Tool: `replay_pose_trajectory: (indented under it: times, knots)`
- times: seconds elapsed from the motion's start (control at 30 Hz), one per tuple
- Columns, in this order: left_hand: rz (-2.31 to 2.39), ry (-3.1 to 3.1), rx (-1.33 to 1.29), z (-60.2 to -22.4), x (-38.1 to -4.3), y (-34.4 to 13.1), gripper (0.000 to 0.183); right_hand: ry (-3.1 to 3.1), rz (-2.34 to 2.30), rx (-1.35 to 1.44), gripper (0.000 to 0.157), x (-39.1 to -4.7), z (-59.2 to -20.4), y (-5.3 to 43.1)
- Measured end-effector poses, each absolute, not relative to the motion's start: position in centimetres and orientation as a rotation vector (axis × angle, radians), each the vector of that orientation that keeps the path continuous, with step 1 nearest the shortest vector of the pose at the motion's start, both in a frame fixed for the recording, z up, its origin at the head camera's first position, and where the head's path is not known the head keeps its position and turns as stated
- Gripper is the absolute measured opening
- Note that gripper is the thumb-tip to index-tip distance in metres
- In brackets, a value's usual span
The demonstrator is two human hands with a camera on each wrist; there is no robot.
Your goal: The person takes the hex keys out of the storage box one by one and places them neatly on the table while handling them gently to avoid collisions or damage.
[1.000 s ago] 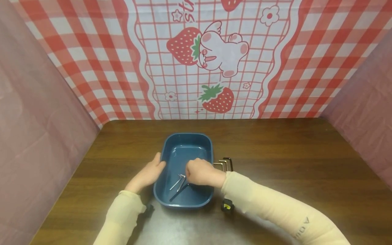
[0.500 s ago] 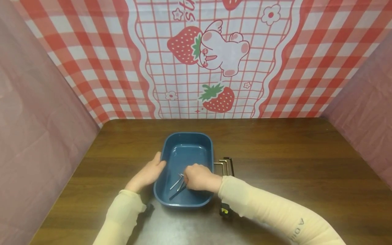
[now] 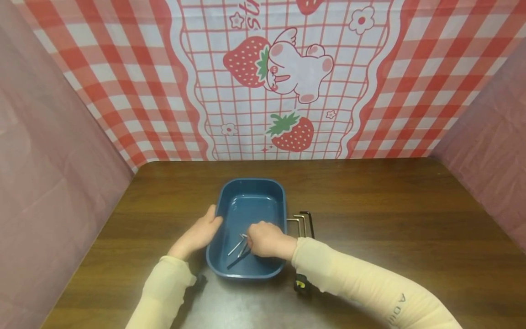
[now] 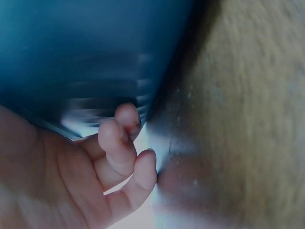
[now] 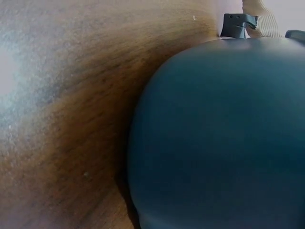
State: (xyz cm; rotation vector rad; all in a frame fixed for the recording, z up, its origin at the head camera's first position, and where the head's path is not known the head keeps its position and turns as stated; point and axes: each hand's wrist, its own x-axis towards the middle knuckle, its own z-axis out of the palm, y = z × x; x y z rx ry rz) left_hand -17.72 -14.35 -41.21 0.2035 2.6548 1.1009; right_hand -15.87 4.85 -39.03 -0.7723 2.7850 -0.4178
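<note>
Right grip curled (beside hex keys)

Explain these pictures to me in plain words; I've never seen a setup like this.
There is no machine here, just a person using two bare hands. The wide picture is taken from the head, looking forward and down; the two close, blurry ones are taken from the wrists.

A blue bin sits on a wooden table. Three L-shaped metal rods show on the table just right of it, and some smaller rods lie inside.

The left hand is at the bin's left rim. The right hand is inside the bin with its fingers curled beside those smaller rods; whether it holds one is hidden. The right wrist picture shows the bin's outer wall and the table, but not the hand.
</note>
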Motion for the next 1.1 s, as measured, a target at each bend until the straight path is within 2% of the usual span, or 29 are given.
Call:
replay_pose_trajectory:
  times: [0.4, 0.8, 1.1]
  knots:
    - [1.089, 2.65, 0.211, -41.2, -17.8, -14.4, 0.04, 2.754, -0.432, -0.78, 0.015, -16.0, -38.1, 5.1]
    - [1.088, 2.658, 0.215, -41.3, -17.8, -14.3, 0.039, 2.679, -0.551, -0.892, 0.014, -15.9, -37.8, 5.8]
    - [1.097, 2.652, 0.216, -41.3, -17.8, -14.3, 0.037, 2.547, -0.755, -0.79, 0.011, -15.6, -37.0, 6.0]
